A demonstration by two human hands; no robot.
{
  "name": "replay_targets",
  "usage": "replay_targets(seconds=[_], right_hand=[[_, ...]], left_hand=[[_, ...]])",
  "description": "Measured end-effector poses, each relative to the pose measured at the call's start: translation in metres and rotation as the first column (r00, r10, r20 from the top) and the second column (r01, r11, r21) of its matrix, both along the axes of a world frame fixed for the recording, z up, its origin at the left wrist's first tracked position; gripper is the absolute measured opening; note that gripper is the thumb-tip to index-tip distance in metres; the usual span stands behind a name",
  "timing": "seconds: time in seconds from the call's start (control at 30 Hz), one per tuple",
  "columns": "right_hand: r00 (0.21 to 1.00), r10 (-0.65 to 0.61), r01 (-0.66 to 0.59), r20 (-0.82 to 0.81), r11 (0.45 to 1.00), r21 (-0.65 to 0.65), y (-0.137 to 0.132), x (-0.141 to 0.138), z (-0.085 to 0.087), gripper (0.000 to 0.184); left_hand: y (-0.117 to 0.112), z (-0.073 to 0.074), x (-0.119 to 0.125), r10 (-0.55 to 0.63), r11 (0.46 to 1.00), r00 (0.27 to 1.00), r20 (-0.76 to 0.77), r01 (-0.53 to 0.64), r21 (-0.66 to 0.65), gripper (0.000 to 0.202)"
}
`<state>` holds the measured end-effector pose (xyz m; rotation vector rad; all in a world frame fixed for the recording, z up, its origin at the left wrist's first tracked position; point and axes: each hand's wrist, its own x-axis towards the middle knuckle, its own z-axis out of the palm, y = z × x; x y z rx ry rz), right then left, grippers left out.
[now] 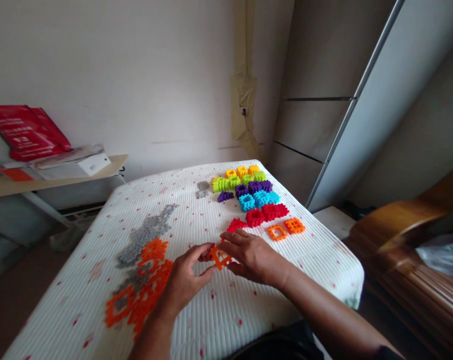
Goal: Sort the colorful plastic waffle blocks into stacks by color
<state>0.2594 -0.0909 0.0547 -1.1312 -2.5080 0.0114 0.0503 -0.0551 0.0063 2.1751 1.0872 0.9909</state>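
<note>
Toward the near side of the worktop, two hands are meeting around an orange piece: the left hand is pinching its left side with its fingers, while the right hand is gripping it from above and the right, hiding part of it. Farther right, yellow blocks, green blocks, purple blocks, blue blocks and red blocks are sitting in rows, apparently finished; two orange blocks are standing nearer, so orange seems to be under way. On the left, loose orange pieces and grey pieces are lying heaped, seemingly left over. Just beyond the right hand, a red piece is lying close enough to be nudged; otherwise nothing is visibly blocking the hands. At far left, a red bag and a white box are resting on a side table.
</note>
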Motion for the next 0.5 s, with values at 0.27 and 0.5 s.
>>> replay_targets(seconds=[0.27, 0.5], right_hand=[[0.998, -0.011, 0.012, -0.061, 1.0, 0.011, -0.007, 0.007, 0.005, 0.037], [0.931, -0.177, 0.214, -0.319, 0.973, 0.083, -0.001, 0.115, -0.008, 0.04]], left_hand=[[-0.003, 0.003, 0.001, -0.035, 0.999, 0.999, -0.012, 0.035, 0.025, 0.041], [0.005, -0.003, -0.009, 0.062, 0.998, 0.998, 0.01, -0.062, 0.02, 0.049]])
